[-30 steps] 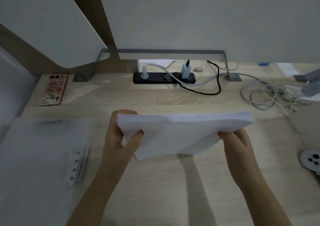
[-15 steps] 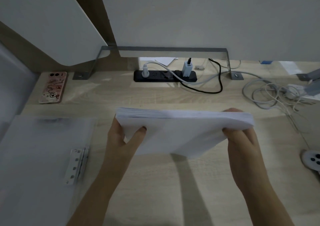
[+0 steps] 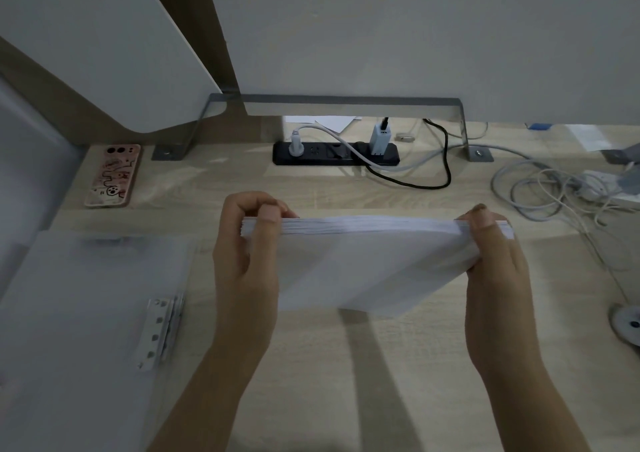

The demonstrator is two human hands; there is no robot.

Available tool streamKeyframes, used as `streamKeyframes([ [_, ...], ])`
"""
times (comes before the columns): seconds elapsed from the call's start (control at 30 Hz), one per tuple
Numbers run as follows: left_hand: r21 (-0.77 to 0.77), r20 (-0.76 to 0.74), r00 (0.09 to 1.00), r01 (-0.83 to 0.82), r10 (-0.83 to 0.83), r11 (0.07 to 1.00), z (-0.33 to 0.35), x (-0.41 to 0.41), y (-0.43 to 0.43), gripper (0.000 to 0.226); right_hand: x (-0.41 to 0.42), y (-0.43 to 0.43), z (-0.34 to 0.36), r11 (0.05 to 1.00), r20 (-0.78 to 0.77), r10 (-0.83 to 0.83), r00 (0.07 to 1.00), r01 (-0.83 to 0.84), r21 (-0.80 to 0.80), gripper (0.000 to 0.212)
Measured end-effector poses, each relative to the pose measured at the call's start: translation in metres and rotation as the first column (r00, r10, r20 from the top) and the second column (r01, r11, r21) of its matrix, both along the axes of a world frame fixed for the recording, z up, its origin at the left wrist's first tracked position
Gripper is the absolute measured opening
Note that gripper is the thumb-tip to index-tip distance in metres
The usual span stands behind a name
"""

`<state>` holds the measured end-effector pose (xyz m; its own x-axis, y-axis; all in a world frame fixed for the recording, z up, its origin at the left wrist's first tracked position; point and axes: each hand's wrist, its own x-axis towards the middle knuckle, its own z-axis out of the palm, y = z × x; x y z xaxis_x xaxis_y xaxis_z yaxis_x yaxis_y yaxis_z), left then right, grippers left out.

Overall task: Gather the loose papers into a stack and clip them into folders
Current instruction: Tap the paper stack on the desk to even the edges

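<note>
Above the desk (image 3: 346,382), thick white paper stack (image 3: 363,261), sagging, pinched by both hands.

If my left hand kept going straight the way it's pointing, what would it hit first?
Probably the left end of the black power strip, by its white plug. The left hand grips the paper stack at unclear height, so it might pass over.

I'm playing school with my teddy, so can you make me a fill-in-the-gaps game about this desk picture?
1. The left hand and the right hand grip one stack of ____.
2. The clear folder lies to the ____ of the left hand.
3. The power strip is coloured ____.
Missing words: papers; left; black.
</note>
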<state>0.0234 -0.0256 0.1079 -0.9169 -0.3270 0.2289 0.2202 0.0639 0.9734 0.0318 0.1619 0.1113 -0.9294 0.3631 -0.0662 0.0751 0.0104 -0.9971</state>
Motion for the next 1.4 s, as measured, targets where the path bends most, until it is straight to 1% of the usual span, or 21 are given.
streamKeyframes([
  [0.1, 0.012, -0.006, 1.000, 0.004, -0.004, 1.000, 0.000, -0.002, 0.000, 0.008, 0.000, 0.002, -0.001, 1.000, -0.018, -0.009, 1.000, 0.009, 0.014, 0.015],
  [0.23, 0.018, -0.047, 0.999, 0.022, -0.022, 1.000, 0.000, -0.004, -0.004, 0.004, 0.000, 0.006, -0.006, 0.996, -0.031, -0.042, 0.999, 0.045, 0.082, 0.026],
  [0.3, 0.004, -0.035, 0.993, 0.109, -0.108, 0.994, -0.008, 0.000, -0.007, 0.014, 0.001, 0.008, -0.011, 0.992, -0.002, 0.027, 1.000, -0.026, 0.120, 0.031],
  [0.37, 0.064, 0.040, 0.988, 0.146, -0.149, 0.987, -0.021, 0.005, -0.007, 0.029, 0.003, 0.008, -0.016, 0.985, 0.031, 0.110, 0.993, -0.113, 0.130, 0.022],
  [0.4, 0.104, 0.080, 0.987, 0.132, -0.140, 0.986, -0.027, 0.006, -0.006, 0.034, 0.003, 0.006, -0.019, 0.985, 0.043, 0.142, 0.989, -0.145, 0.091, 0.017],
  [0.47, 0.144, 0.119, 0.988, 0.085, -0.102, 0.986, -0.035, 0.007, -0.002, 0.033, 0.004, 0.004, -0.026, 0.986, 0.029, 0.167, 0.985, -0.167, -0.016, 0.026],
  [0.53, 0.155, 0.114, 0.990, 0.063, -0.082, 0.986, -0.036, 0.007, 0.001, 0.017, 0.004, 0.006, -0.029, 0.987, -0.020, 0.145, 0.989, -0.147, -0.064, 0.029],
  [0.57, 0.157, 0.104, 0.992, 0.054, -0.071, 0.986, -0.035, 0.009, 0.001, 0.016, 0.005, 0.008, -0.028, 0.987, -0.052, 0.141, 0.989, -0.144, -0.072, 0.031],
  [0.63, 0.155, 0.094, 0.993, 0.056, -0.071, 0.986, -0.034, 0.013, -0.004, 0.022, 0.006, 0.012, -0.026, 0.980, -0.089, 0.162, 0.983, -0.171, -0.103, 0.041],
  [0.7, 0.134, 0.128, 0.982, 0.121, -0.138, 0.984, -0.040, 0.015, -0.010, 0.033, 0.008, 0.018, -0.031, 0.972, -0.034, 0.196, 0.980, -0.199, -0.121, 0.057],
  [0.73, 0.117, 0.158, 0.971, 0.164, -0.182, 0.979, -0.044, 0.015, -0.012, 0.038, 0.009, 0.019, -0.037, 0.968, 0.004, 0.223, 0.975, -0.221, -0.121, 0.056],
  [0.77, 0.100, 0.185, 0.960, 0.195, -0.211, 0.976, -0.049, 0.015, -0.012, 0.043, 0.009, 0.020, -0.044, 0.965, 0.049, 0.242, 0.969, -0.234, -0.120, 0.043],
  [0.8, 0.089, 0.202, 0.956, 0.200, -0.214, 0.976, -0.053, 0.014, -0.012, 0.045, 0.009, 0.020, -0.049, 0.963, 0.066, 0.252, 0.965, -0.243, -0.118, 0.022],
  [0.83, 0.089, 0.213, 0.956, 0.187, -0.202, 0.978, -0.057, 0.014, -0.012, 0.045, 0.008, 0.019, -0.050, 0.965, 0.078, 0.242, 0.967, -0.231, -0.127, 0.015],
  [0.9, 0.099, 0.201, 0.964, 0.158, -0.176, 0.982, -0.060, 0.014, -0.011, 0.039, 0.008, 0.018, -0.049, 0.970, 0.041, 0.200, 0.979, -0.192, -0.148, 0.037],
  [1.03, 0.061, 0.219, 0.964, 0.139, -0.150, 0.988, -0.064, 0.022, -0.013, 0.026, 0.009, 0.023, -0.041, 0.975, -0.028, 0.182, 0.983, -0.184, -0.124, 0.020],
  [1.13, 0.077, 0.255, 0.953, 0.148, -0.163, 0.986, -0.069, 0.020, -0.017, 0.024, 0.014, 0.022, -0.048, 0.973, 0.021, 0.200, 0.980, -0.196, -0.120, 0.030],
  [1.2, 0.091, 0.245, 0.949, 0.182, -0.200, 0.979, -0.068, 0.017, -0.014, 0.037, 0.013, 0.021, -0.042, 0.969, 0.006, 0.206, 0.979, -0.203, -0.138, 0.027],
  [1.27, 0.117, 0.228, 0.956, 0.163, -0.187, 0.980, -0.065, 0.017, -0.011, 0.042, 0.011, 0.023, -0.031, 0.973, -0.038, 0.211, 0.977, -0.213, -0.092, 0.029],
  [1.37, 0.118, 0.198, 0.965, 0.149, -0.171, 0.982, -0.057, 0.016, -0.007, 0.040, 0.005, 0.019, -0.007, 0.984, -0.057, 0.177, 0.983, -0.177, 0.005, 0.049],
  [1.4, 0.120, 0.198, 0.966, 0.145, -0.167, 0.982, -0.056, 0.015, -0.007, 0.039, 0.003, 0.017, -0.002, 0.989, -0.050, 0.144, 0.988, -0.143, 0.022, 0.051],
])
